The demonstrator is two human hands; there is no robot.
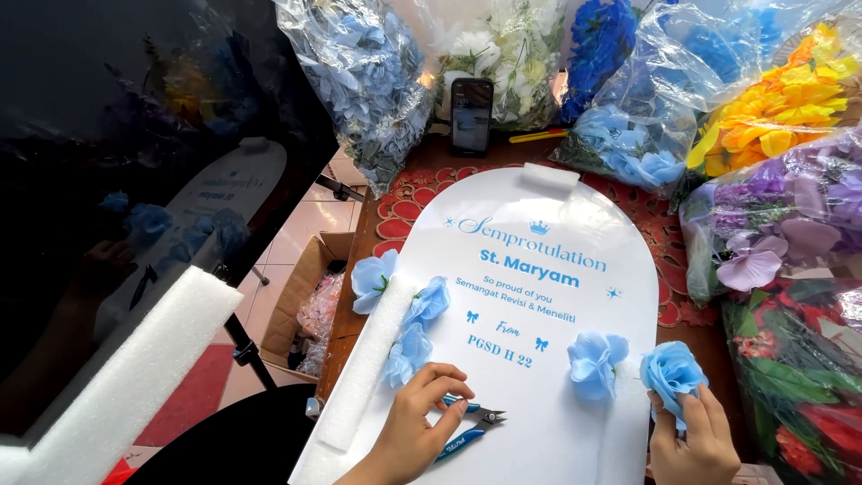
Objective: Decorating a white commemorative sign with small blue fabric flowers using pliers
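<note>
A white arch-shaped board [539, 314] with blue lettering lies on the table before me. My left hand [415, 427] rests on it, fingers closed around blue-handled cutting pliers [471, 427]. My right hand [691, 436] grips a light blue fabric flower [672, 370] at the board's right edge. Another light blue flower [594, 359] lies loose on the board beside it. Three light blue flowers [422, 310] sit along a white foam strip [368, 359] on the board's left edge.
Clear bags of fabric flowers ring the table: blue [364, 72], white [503, 45], orange-yellow [781, 103], purple [781, 224], red [808, 395]. A phone [470, 115] stands at the back. A black glossy panel with a foam edge [126, 368] leans at left above a cardboard box [301, 301].
</note>
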